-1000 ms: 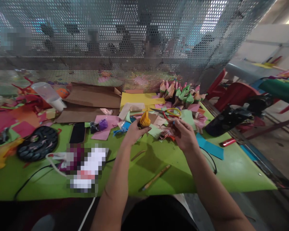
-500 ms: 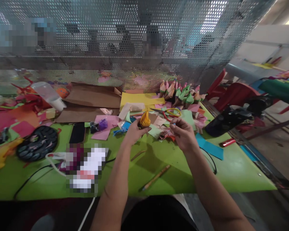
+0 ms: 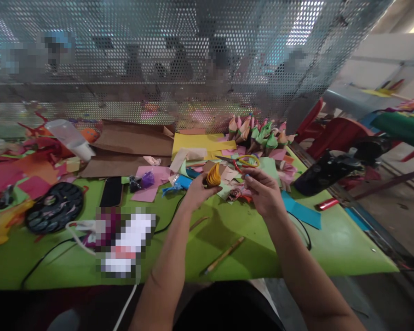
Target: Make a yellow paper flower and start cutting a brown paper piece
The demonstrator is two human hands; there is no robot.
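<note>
Between the thumb and fingers of my left hand (image 3: 200, 191) stands a yellow-orange folded paper flower (image 3: 213, 176), its ridged tip pointing up. My right hand (image 3: 262, 188) is closed in a pinch on a small blue piece (image 3: 247, 176); most of it is hidden by the fingers. A gap separates the two hands. Scissors (image 3: 249, 161) with yellow and red handles lie just beyond the right hand. Below and between the hands are paper scraps (image 3: 239, 193) and a thin wooden-handled tool (image 3: 225, 255) on the green table (image 3: 248, 264).
Several paper flowers (image 3: 262, 133) stand bunched at the back right. Yellow paper (image 3: 203, 145) and brown sheets (image 3: 131, 138) lie along the perforated metal screen (image 3: 152, 55). On the left are a black palette-like tray (image 3: 55, 207) and a phone (image 3: 111, 191). A dark bottle (image 3: 317, 172) lies right.
My left hand has shifted slightly right and down with the paper flower, nearer to my right hand. The flower leans a little more to the right. My right hand keeps its pinch.
</note>
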